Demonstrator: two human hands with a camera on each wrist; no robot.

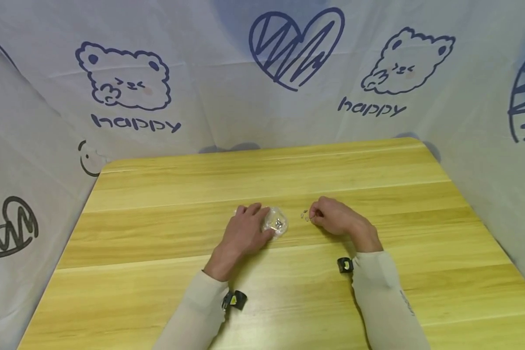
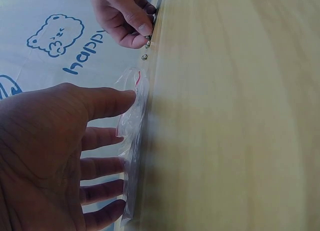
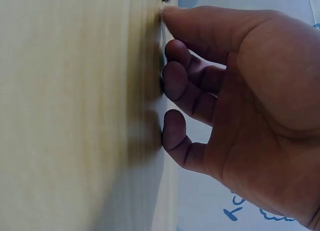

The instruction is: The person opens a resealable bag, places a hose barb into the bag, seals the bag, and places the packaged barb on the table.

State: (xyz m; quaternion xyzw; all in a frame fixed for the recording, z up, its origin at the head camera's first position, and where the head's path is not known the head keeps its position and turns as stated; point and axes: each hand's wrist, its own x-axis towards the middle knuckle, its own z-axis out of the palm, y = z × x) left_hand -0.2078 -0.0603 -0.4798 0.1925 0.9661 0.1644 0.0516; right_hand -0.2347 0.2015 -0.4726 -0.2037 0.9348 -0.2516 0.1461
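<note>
My left hand point(image 1: 247, 229) rests with spread fingers on the left edge of a clear plastic bag point(image 1: 282, 214), which has small metal pieces point(image 1: 278, 223) in or on it. In the left wrist view, the thumb and fingertips of that hand point(image 2: 102, 133) touch the crinkled bag point(image 2: 132, 126), which has a red line. My right hand point(image 1: 334, 216) is low over the table, fingers bent, beside several loose metal pieces point(image 1: 306, 219). A piece point(image 2: 148, 44) lies close to its fingertips; whether anything is pinched is unclear. The right wrist view shows its curled fingers point(image 3: 175, 80) at the tabletop.
The wood-grain table point(image 1: 157, 243) extends around both hands. Behind it and along the sides hangs pale cloth point(image 1: 210, 97) printed with bears, hearts and lettering. A small black device point(image 1: 345, 265) is by the right sleeve, another point(image 1: 239, 300) by the left sleeve.
</note>
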